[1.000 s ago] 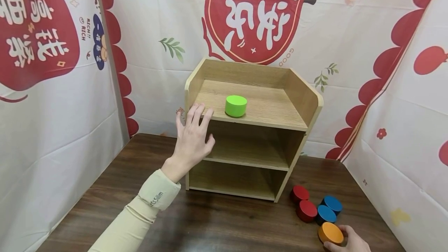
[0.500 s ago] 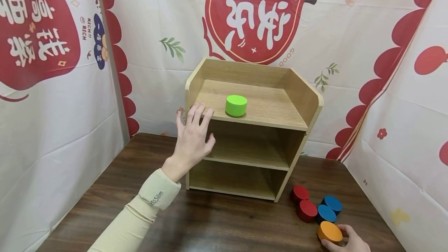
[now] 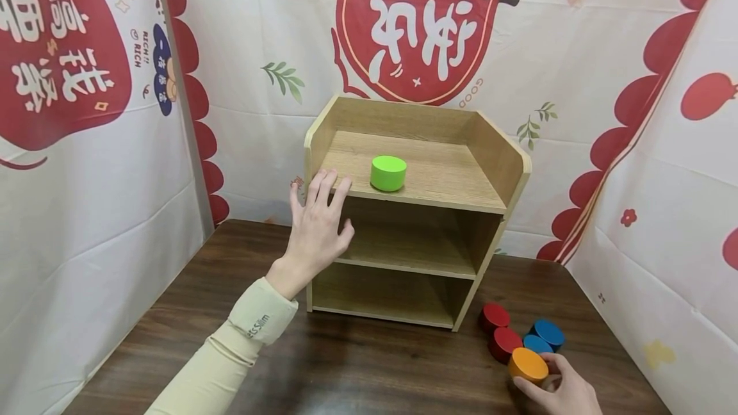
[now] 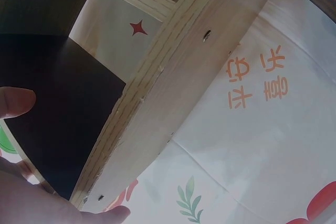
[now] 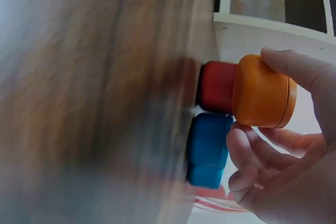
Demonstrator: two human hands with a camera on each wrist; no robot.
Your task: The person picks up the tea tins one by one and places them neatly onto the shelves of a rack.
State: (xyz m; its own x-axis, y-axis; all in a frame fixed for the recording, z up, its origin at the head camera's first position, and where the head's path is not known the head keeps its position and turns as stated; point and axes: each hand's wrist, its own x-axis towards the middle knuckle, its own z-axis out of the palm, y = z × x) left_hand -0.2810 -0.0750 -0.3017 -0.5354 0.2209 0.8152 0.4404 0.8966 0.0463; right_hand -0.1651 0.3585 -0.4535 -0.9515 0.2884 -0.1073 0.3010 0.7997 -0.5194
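In the head view my left hand rests with spread fingers on the left front edge of a wooden shelf unit. Its thumb lies in front of the middle compartment, touching nothing. A bright green cylindrical block stands on the top board, right of those fingers. Low at the right, my right hand pinches an orange cylindrical block between thumb and fingers. The right wrist view shows this orange block raised off the table, beside a red block and blue blocks.
Two red blocks and two blue blocks stand together on the dark wooden table, right of the shelf unit. The orange block partly covers one blue block. Printed white cloth surrounds the table at the back and sides.
My right hand has lifted the orange block and moved it slightly left and away from me, towards the red blocks. My left hand stays on the shelf edge.
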